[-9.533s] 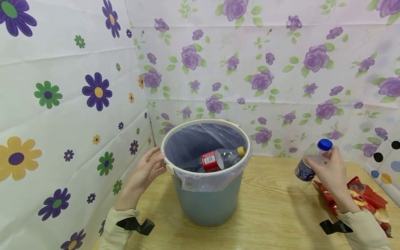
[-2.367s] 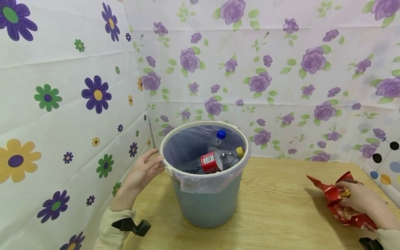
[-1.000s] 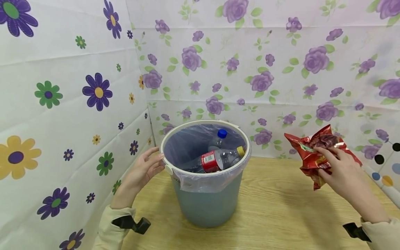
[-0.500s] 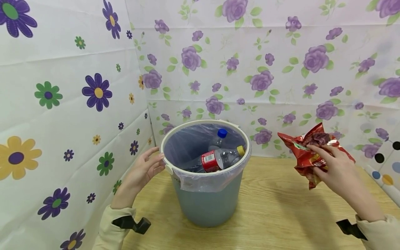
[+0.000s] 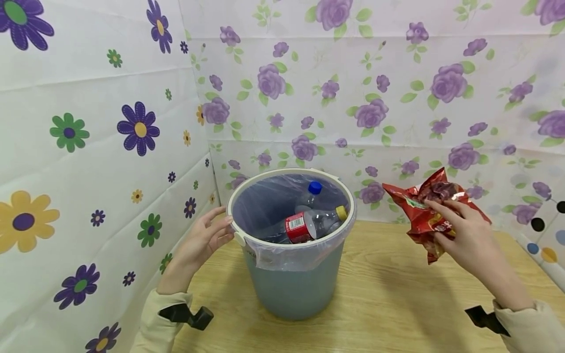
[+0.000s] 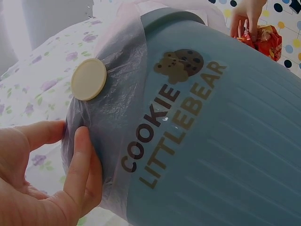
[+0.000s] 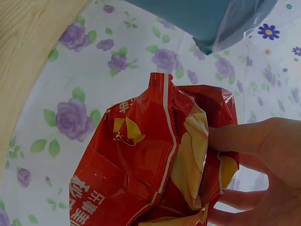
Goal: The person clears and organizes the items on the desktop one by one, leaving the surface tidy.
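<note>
My left hand (image 5: 202, 247) steadies the blue-grey trash bin (image 5: 293, 289), its lightly bent fingers resting at the cream rim and on the liner-covered side, as the left wrist view shows. Raised above the table to the right, my right hand (image 5: 470, 235) pinches a crumpled red chip bag (image 5: 419, 215). Potato chip pictures and white lettering show on the bag in the right wrist view. Inside the bin, a clear bottle with a red label (image 5: 300, 228) and yellow cap lies slanted. A blue-capped bottle (image 5: 312, 198) stands behind it, its lower part hidden.
A thin translucent liner (image 5: 287, 260) is folded over the bin's rim. The light wooden table (image 5: 371, 299) runs under everything. Flower-printed sheets close in the back (image 5: 397, 113) and the left side (image 5: 101, 181); a dotted sheet (image 5: 549, 240) hangs at the right.
Earlier the right hand held the blue-capped bottle, now inside the bin. It then picked up the chip bag from the table and has been moving it left. The left hand stays at the rim.
</note>
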`<control>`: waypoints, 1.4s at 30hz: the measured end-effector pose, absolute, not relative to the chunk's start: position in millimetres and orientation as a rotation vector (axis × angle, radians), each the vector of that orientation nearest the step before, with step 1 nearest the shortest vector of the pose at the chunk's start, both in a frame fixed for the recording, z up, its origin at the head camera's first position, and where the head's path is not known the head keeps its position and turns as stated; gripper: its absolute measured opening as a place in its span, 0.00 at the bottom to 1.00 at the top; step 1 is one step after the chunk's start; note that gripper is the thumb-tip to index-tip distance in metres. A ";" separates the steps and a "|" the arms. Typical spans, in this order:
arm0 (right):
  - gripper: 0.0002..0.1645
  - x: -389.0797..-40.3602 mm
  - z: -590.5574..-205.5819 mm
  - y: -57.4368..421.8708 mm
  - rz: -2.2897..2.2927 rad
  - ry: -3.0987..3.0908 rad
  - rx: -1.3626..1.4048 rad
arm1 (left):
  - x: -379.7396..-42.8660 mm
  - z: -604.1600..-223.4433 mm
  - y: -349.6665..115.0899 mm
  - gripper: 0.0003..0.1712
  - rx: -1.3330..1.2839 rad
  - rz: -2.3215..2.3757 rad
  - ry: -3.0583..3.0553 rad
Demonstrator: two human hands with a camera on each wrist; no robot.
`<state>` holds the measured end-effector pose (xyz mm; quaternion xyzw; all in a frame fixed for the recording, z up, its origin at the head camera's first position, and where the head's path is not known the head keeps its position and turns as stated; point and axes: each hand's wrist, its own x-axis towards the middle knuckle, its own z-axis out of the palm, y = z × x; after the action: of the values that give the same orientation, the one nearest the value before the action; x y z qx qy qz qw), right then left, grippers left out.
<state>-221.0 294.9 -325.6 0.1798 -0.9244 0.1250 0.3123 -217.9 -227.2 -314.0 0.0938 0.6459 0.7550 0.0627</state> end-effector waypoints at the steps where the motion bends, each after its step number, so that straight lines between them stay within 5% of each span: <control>1: 0.50 -221.1 -325.1 293.9 0.340 -2.431 0.484 | -217.8 -313.9 -227.0 0.38 0.284 2.280 1.954; 42: 0.46 -227.4 -267.5 228.1 0.429 -2.160 0.940 | -217.3 -313.9 -226.5 0.39 0.287 2.290 1.948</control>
<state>-227.4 228.1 -267.5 0.3653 -0.8399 0.1668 0.3650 -217.3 -226.5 -313.9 0.0948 0.6439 0.7568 0.0604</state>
